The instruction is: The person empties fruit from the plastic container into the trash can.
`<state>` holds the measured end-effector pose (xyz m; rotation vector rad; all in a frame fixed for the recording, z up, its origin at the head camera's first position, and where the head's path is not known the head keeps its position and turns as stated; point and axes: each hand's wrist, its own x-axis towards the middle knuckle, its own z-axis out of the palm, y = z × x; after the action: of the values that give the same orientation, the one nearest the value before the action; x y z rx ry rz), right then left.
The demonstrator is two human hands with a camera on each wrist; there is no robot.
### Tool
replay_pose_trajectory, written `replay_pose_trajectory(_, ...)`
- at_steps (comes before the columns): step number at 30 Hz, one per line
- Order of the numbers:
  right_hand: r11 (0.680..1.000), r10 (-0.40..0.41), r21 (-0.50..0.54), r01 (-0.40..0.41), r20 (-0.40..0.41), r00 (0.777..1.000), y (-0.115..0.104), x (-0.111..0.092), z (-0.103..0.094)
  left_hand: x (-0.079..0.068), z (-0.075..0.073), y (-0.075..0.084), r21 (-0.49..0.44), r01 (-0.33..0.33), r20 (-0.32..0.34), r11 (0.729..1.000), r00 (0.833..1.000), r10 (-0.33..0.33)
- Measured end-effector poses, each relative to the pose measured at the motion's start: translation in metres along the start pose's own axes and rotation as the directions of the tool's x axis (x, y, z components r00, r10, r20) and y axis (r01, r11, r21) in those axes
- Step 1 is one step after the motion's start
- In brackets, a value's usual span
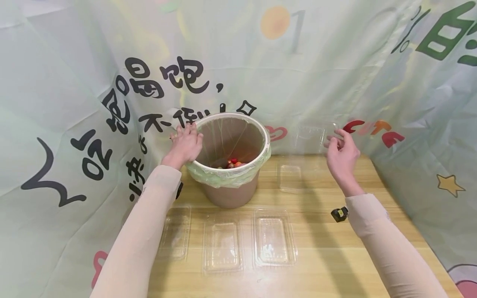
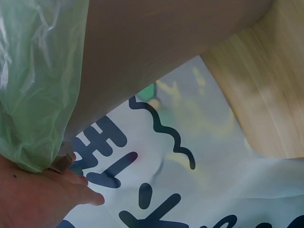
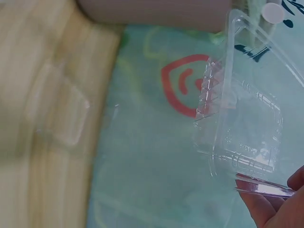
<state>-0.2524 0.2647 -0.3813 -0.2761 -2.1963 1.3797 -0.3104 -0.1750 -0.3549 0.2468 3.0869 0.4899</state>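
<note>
My right hand (image 1: 342, 159) pinches the edge of a clear plastic hinged container (image 1: 310, 138), raised above the table at the right of the bin. In the right wrist view the container (image 3: 251, 128) hangs unfolded, with its edge between thumb and fingers. My left hand (image 1: 185, 144) rests at the left rim of a brownish bin (image 1: 232, 194), fingers fairly straight. The left wrist view shows that hand (image 2: 38, 194) beside the pale green bag liner (image 2: 42, 85) folded over the rim. Small red, orange and dark round items (image 1: 234, 164) lie at the bottom of the bin.
Three clear containers (image 1: 177, 234), (image 1: 222, 244), (image 1: 275, 238) lie in a row on the wooden table (image 1: 313, 265) in front of the bin. Another clear container (image 1: 290, 178) sits right of it. Printed cloth walls (image 1: 316, 82) enclose the table's back and sides.
</note>
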Motion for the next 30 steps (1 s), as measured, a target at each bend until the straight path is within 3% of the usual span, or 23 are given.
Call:
replay_pose_trajectory(6, 0.999, 0.007, -0.053, -0.003, 0.071, 0.997, 0.024, -0.017, -0.014, -0.001, 0.001, -0.001, 0.003, 0.001, -0.004, 1.000, 1.000, -0.001)
replay_pose_trajectory(19, 0.981, 0.097, -0.181, -0.073, 0.125, 0.987, 0.069, -0.052, -0.031, 0.002, -0.001, 0.001, 0.003, 0.005, 0.023, 1.000, 1.000, -0.005)
replay_pose_trajectory(30, 0.952, 0.104, -0.302, -0.039, 0.202, 0.974, 0.092, -0.071, -0.043, 0.001, -0.002, 0.000, -0.002, 0.004, 0.020, 1.000, 1.000, -0.004)
